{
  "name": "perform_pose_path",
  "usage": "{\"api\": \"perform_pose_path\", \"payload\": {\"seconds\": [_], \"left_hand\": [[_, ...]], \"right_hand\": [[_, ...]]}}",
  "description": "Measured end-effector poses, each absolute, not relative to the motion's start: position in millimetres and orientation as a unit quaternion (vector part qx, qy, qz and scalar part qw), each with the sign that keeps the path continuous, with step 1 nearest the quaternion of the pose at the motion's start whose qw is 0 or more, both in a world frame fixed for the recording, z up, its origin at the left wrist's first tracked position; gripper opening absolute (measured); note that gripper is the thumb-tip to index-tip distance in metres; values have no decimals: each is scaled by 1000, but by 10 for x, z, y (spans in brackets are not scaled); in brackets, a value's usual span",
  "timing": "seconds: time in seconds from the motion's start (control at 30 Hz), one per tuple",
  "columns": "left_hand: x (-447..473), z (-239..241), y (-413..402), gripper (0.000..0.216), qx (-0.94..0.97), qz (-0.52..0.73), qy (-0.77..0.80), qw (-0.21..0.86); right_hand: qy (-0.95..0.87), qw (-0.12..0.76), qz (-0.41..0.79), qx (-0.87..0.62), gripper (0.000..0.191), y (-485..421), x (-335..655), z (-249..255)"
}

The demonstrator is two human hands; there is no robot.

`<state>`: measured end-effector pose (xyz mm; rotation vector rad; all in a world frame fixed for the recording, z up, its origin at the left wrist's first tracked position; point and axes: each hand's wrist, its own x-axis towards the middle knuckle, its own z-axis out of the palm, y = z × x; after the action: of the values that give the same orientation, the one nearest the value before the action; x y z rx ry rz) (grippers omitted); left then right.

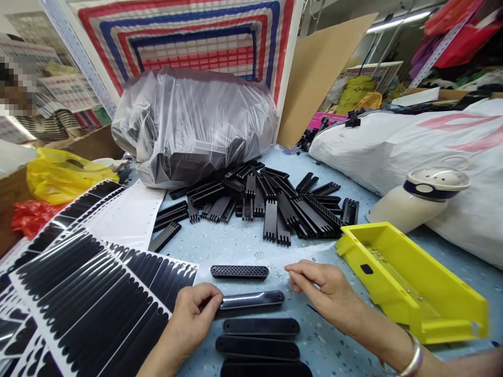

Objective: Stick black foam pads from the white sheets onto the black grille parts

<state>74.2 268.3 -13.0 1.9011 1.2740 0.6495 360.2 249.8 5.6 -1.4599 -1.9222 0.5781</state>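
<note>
While the left hand (192, 314) pinches the near end of a glossy black strip (251, 300) between thumb and curled fingers, the right hand (326, 293) rests on the table just past the strip's far end, fingers drawn loosely together and pointing left; whether they touch the strip cannot be told. This strip lies flat and crosswise between the two hands, long, narrow and round-ended, with a shiny surface that catches the light.

Just beyond it lies a ribbed black piece (239, 272) of similar outline, its top a fine lattice of small cells. Nearer the person, three matte black strips (261, 327) lie in a parallel stack of rows, smooth and dull.

To the left, white backing sheets (78, 303) carry rows of black die-cut stickers of the same elongated shape, overlapping one another. Farther back, a loose heap of black comb-like parts (275, 204) with toothed edges spreads across the speckled pale blue table (236, 243), spilling from a crinkled clear plastic bag (192, 125). To the right stands a hard yellow plastic tray (412, 283), angular and open-topped. A silver bangle (412, 358) circles the right wrist.
</note>
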Motion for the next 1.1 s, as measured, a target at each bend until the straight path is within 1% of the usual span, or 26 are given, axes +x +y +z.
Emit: {"api": "perform_pose_path", "payload": {"seconds": [0.1,0.17,0.27,0.33,0.47,0.6,0.7,0.8,0.9,1.0,1.1], "left_hand": [[774,-113,2660,35,749,262,503,343],[807,-113,2641,34,754,281,502,316],[873,-119,2622,29,776,299,484,272],[917,-119,2622,24,796,277,472,258],[964,-114,2643,18,811,207,479,264],[954,-132,2656,15,797,203,488,293],[951,-127,2660,15,790,200,494,302],[959,-84,2662,14,787,180,503,310],[963,-34,2660,15,787,161,509,309],[968,-5,2656,22,797,156,509,284],[1003,1,2660,30,805,167,506,261]], "right_hand": [[-737,268,244,-571,34,2412,3591,87],[-734,250,259,-575,37,2372,3535,70],[-713,241,299,-586,29,2360,3447,14],[-692,240,327,-597,26,2383,3413,-23],[-672,240,369,-595,22,2481,3390,-60],[-668,254,376,-590,32,2555,3366,-78],[-657,260,385,-594,35,2553,3355,-98],[-633,261,419,-596,37,2532,3380,-107],[-610,256,463,-590,40,2523,3429,-92],[-601,260,481,-582,42,2529,3454,-70],[-598,265,484,-581,39,2549,3431,-66]]}}
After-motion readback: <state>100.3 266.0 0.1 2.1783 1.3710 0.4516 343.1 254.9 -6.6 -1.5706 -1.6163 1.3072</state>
